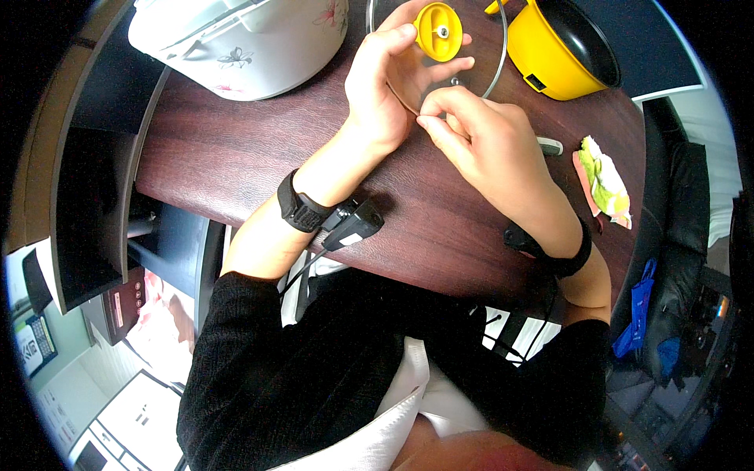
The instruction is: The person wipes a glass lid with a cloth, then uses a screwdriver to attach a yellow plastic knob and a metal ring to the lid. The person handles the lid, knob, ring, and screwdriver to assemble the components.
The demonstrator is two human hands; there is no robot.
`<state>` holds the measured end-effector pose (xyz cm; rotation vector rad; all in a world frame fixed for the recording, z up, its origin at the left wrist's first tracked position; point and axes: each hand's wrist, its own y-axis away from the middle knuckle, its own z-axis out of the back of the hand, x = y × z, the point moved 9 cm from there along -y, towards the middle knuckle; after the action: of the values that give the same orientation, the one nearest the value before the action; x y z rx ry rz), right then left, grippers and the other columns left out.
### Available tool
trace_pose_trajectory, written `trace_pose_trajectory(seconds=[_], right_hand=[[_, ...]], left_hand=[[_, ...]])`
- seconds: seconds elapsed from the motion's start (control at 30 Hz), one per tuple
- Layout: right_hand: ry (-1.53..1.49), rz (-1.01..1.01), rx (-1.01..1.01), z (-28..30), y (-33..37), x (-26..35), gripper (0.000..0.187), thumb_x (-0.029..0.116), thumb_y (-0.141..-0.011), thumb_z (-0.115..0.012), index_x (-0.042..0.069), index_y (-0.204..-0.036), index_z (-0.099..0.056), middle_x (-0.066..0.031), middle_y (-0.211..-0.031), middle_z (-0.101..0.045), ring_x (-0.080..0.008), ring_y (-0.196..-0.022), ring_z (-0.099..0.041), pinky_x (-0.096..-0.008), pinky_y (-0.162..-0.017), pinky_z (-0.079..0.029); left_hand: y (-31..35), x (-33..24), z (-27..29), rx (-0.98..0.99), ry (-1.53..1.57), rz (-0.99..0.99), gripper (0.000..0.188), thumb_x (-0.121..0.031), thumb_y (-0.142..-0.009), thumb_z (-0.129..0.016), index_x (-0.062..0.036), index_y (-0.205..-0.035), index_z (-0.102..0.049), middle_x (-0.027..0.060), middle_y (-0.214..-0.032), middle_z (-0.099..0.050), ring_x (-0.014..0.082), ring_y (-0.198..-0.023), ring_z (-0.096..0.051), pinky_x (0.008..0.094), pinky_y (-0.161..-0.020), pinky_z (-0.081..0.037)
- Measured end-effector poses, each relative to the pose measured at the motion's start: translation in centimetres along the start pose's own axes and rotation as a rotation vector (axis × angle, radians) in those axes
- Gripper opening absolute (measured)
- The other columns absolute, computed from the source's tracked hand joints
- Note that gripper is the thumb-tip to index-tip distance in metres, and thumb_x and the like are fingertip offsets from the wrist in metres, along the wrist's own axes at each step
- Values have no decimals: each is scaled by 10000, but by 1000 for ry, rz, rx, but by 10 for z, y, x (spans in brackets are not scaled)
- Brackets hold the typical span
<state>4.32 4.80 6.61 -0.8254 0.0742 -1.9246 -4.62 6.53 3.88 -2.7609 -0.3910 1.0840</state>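
A clear glass pot lid (410, 74) with a thin rim is held above the dark wood desk. At its top sits a round yellow knob (437, 32) with a small metal screw in the middle. My left hand (381, 82) grips the lid from the left, thumb beside the knob and fingers behind the glass. My right hand (487, 129) is closed in a pinch at the lid's near edge; whether anything besides the rim is between its fingertips, I cannot tell. To the right, a yellow pot (554, 55) with a dark inside stands tilted in view.
A white rice cooker (243, 59) with flower prints occupies the desk's far left. A crumpled, colourful cloth or wrapper (603, 184) lies at the right, near a small pale oval object (550, 147). Below my left wrist, a black device (353, 225) with a cable sits at the desk (463, 228) edge.
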Motion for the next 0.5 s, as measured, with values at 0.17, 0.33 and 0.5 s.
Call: trace_pose_trajectory(seconds=[0.17, 0.33, 0.5], right_hand=[[-5, 14, 29, 2, 0, 3, 98, 150, -864, -630, 85, -860, -557, -129, -675, -615, -335, -619, -628, -422, -539, -479], [13, -63, 40, 12, 5, -1, 89, 160, -863, -637, 96, -887, -579, -125, -673, -612, -323, -624, -632, -409, -545, -480], [5, -9, 12, 16, 6, -2, 130, 182, -840, -670, 131, -952, -627, -111, -672, -611, -296, -614, -633, -389, -540, -479]], left_hand=[[-2, 3, 1, 113, 47, -52, 769, -386, -846, -563, 22, -1436, -286, 170, -1330, -446, 290, -1182, -495, 444, -1013, -432], [1, -1, -2, 0, 3, 11, 774, -405, -830, -535, 33, -1425, -303, 181, -1331, -450, 308, -1187, -493, 472, -1023, -415], [-3, 0, -9, 112, 41, 72, 769, -423, -845, -476, 67, -1411, -300, 234, -1328, -453, 342, -1171, -520, 504, -1011, -433]])
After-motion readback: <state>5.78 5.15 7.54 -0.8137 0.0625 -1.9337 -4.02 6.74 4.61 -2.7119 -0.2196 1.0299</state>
